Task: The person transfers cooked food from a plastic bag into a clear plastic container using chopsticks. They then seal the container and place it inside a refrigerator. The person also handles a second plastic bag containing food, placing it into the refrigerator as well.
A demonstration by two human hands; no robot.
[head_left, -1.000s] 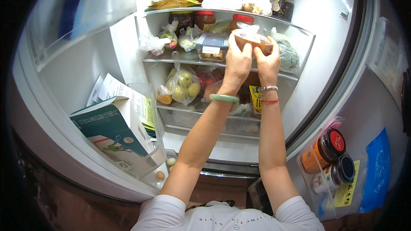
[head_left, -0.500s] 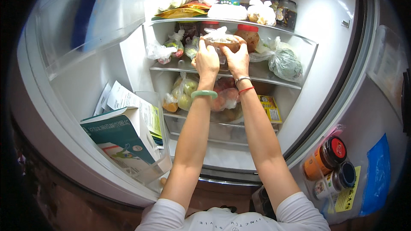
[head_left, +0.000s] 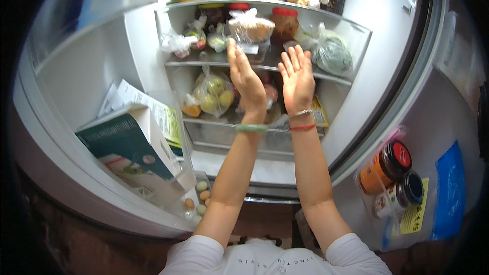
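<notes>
A bowl wrapped in a knotted clear plastic bag (head_left: 251, 29) rests on the middle fridge shelf, seemingly on top of a clear container (head_left: 249, 49). My left hand (head_left: 248, 79), with a green bangle at the wrist, is just below and in front of it, fingers stretched out and holding nothing. To the right, my right hand (head_left: 296, 79) is palm up with its fingers spread, also without anything in it. Close beyond its fingertips stands a red-lidded jar (head_left: 285, 24), and a bagged green vegetable (head_left: 331, 53) lies to the right.
Bagged green fruit (head_left: 215, 95) sits on the lower shelf. Jars and bags crowd the top shelf (head_left: 244, 1). The left door holds a dark green box (head_left: 127, 140) and several eggs (head_left: 203, 195); the right door holds an orange jar (head_left: 379, 173) and a blue packet (head_left: 448, 193).
Both hands have let go of the bagged bowl, which now stands on the middle shelf. They have drawn back and apart, and the view has shifted.
</notes>
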